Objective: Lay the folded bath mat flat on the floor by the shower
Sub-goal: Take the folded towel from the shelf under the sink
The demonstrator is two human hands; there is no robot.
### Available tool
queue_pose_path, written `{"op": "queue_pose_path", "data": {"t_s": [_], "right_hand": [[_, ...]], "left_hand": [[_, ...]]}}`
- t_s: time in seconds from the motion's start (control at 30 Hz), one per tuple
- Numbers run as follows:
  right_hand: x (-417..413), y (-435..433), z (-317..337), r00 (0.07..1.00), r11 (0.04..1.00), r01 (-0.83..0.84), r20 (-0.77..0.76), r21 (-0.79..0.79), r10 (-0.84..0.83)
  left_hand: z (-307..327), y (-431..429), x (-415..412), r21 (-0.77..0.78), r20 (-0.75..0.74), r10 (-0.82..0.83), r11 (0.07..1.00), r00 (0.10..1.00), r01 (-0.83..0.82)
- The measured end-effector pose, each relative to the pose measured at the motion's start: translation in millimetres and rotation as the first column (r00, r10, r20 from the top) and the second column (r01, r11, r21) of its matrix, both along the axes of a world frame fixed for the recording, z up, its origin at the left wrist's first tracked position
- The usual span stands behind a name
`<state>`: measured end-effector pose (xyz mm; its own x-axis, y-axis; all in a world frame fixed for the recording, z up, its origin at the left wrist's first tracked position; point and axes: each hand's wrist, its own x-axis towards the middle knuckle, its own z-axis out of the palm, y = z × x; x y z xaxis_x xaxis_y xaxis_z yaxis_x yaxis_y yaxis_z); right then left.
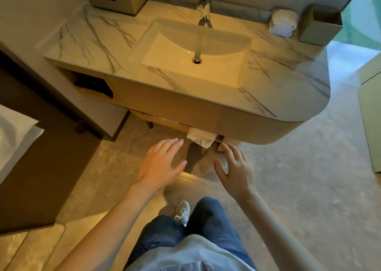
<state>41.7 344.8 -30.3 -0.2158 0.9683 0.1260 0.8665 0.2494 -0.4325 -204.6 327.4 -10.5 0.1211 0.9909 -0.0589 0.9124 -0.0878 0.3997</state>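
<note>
Head view: the folded bath mat (201,139), white, lies on a low shelf (165,122) under the marble desk (82,44), one corner hanging over the shelf's edge. The left hand (162,163) hovers at the mat's 8 o'clock, fingers straight and close together, holding nothing. The right hand (237,167) hovers at its 4 o'clock, fingers spread, likewise empty. Neither touches the mat. The sink (195,50) is set in the desk at the mat's 12 o'clock, with a faucet (205,5) behind it and rolled white towels (283,22) at its 2 o'clock
</note>
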Motion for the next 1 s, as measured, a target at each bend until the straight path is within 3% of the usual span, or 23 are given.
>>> {"op": "queue_pose_path", "data": {"t_s": [0.33, 0.53, 0.7, 1.0], "right_hand": [[11.3, 25.6, -9.5, 1.000, 1.000, -0.003, -0.019, 0.010, 0.004], [12.7, 41.4, -44.3, 1.000, 0.999, 0.017, 0.005, -0.029, -0.017], [9.1, 63.6, -132.1, 0.998, 0.998, 0.049, 0.028, -0.044, -0.048], [6.6, 148.5, -349.5, 0.995, 0.995, 0.080, 0.065, -0.066, -0.076]], "left_hand": [[-20.7, 20.5, 23.3, -0.033, 0.028, -0.005, 0.999, 1.000, 0.006], [-63.7, 45.9, 30.1, -0.077, 0.081, -0.009, 0.997, 0.997, 0.015], [-150.5, 71.7, 24.9, -0.111, 0.066, -0.050, 0.992, 0.997, 0.057], [-369.0, 151.4, 16.8, -0.039, 0.107, -0.018, 0.999, 0.994, 0.022]]}}
